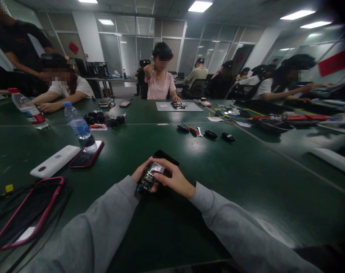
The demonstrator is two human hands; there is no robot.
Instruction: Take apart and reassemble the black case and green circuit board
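Note:
Between my hands, just above the green table, is a circuit board (147,179) with a shiny silver metal part (156,168) on its upper end. My left hand (141,170) grips the board from the left and from beneath, with fingertips showing at its lower right edge. Over the right side curls my right hand (175,178), its thumb on the silver part and its fingers along the far edge. Just beyond the hands lies a black flat object (167,156), partly covered by my right hand; its kind cannot be told.
Left of me are a white power bank (55,161), a phone (87,153), a larger pink-edged device (28,214) with cables and two water bottles (77,121). Ahead lie a wrench (200,131), a screwdriver (193,130) and black parts (211,134). Several people sit around.

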